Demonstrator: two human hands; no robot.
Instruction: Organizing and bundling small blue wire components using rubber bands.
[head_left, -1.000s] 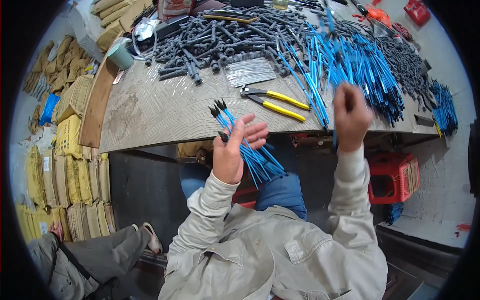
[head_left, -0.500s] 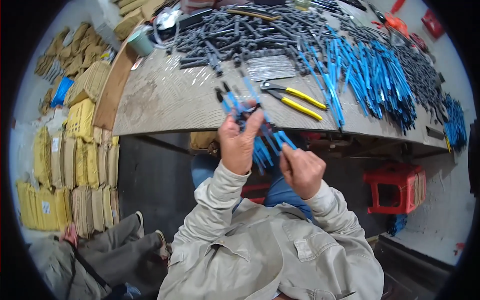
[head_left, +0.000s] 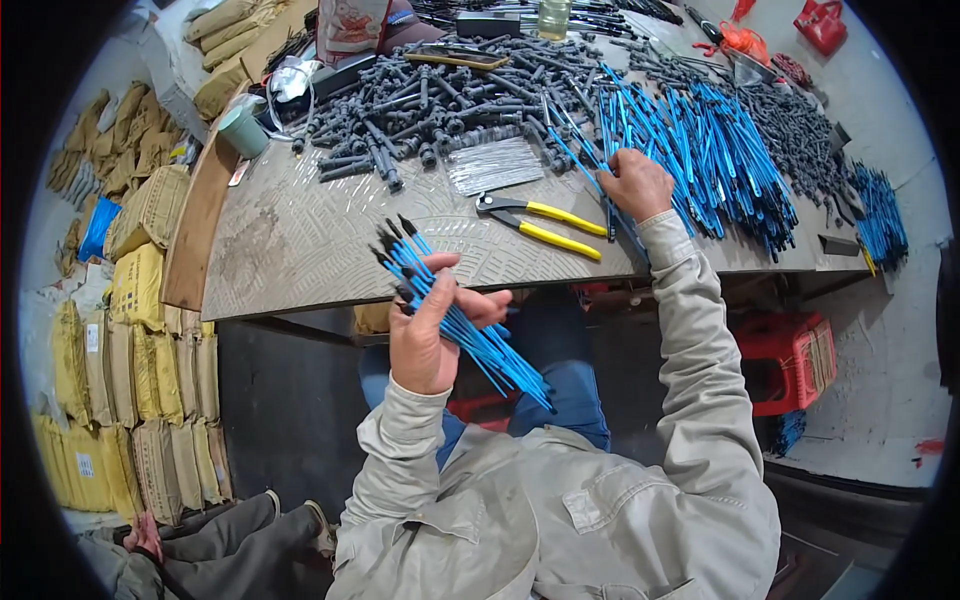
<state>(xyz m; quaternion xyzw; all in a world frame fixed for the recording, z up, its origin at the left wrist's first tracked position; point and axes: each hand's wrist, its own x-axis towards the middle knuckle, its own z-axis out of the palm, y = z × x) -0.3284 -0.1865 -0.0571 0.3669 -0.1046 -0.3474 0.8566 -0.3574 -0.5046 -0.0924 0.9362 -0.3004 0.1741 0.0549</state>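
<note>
My left hand [head_left: 428, 335] is wrapped round a bundle of thin blue rods [head_left: 492, 348] with black ends, held tilted in front of the table's near edge. Its outer fingers stick out loosely. Over the table, my right hand [head_left: 642, 187] has its fingers pinched at a blue rod [head_left: 575, 155] by the left side of a large pile of blue rods [head_left: 740, 150]; its fingertips are partly hidden. Pliers with yellow handles [head_left: 565, 214] lie just left of that hand. Behind the pliers is a flat stack of thin silvery pins [head_left: 497, 167].
Grey ribbed plastic parts [head_left: 440, 100] are heaped at the back of the table [head_left: 290, 240]. A green cup [head_left: 243, 132] stands at the left by a wooden board [head_left: 197, 225]. Yellow-wrapped packages [head_left: 140, 285] are stacked left. A red stool [head_left: 800, 360] is below right. Another person's legs [head_left: 235, 540] show lower left.
My right hand has moved from beside the bundle up and right to the blue rods on the table. The left hand has drawn slightly left and down with the bundle.
</note>
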